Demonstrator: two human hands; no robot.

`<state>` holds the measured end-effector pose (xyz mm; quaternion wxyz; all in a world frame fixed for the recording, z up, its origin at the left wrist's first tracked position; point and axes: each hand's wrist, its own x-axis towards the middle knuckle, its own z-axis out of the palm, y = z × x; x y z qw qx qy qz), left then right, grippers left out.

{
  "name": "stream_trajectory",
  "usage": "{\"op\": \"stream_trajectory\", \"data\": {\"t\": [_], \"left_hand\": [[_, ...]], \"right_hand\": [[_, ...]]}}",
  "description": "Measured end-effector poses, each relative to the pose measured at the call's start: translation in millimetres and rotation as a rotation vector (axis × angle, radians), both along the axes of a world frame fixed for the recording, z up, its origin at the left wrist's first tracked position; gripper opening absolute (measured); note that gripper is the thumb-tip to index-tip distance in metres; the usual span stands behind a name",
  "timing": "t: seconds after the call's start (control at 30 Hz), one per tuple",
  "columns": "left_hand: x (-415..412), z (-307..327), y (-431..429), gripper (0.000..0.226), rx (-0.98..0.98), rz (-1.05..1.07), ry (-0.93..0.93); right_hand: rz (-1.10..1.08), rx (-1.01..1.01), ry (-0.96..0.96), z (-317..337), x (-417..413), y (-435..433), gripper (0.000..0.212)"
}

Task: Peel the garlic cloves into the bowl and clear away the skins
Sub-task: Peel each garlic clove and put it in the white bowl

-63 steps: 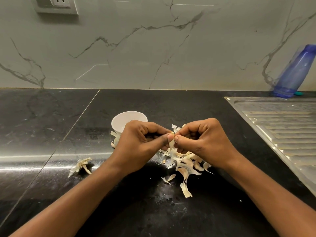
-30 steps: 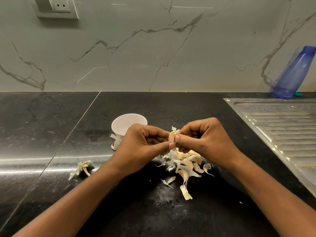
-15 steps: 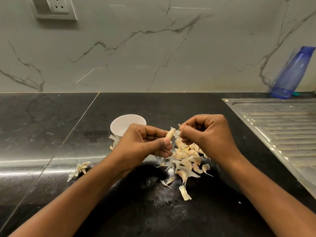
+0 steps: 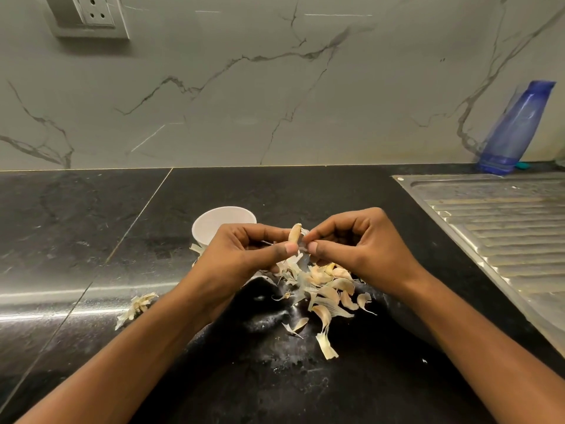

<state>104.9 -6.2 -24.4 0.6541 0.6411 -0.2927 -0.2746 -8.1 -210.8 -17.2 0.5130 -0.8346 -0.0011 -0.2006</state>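
Seen on my remote feed, a stray husk (image 4: 136, 304) lies alone at the left of the dark surface (image 4: 76, 228). The left hand (image 4: 241, 255), forearm angled in from the lower left, curls its fingers (image 4: 286, 249) round a garlic clove (image 4: 294, 233), which stands upright above the thumb tip. The white bowl (image 4: 211, 221) sits just behind that hand, its near side hidden. The right hand (image 4: 363, 249) pinches a flake of skin (image 4: 303, 243) at the clove's side; I cannot tell whether it has torn free. The pile of skins (image 4: 327, 292) lies beneath both hands, partly covered.
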Motion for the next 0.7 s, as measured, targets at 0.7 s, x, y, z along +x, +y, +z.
{"op": "stream_trajectory", "data": {"t": [0.7], "left_hand": [[-4, -14, -8, 0.014, -0.028, 0.058, -0.355]], "right_hand": [[-0.018, -0.109, 0.006, -6, 0, 7, 0.009]]}}
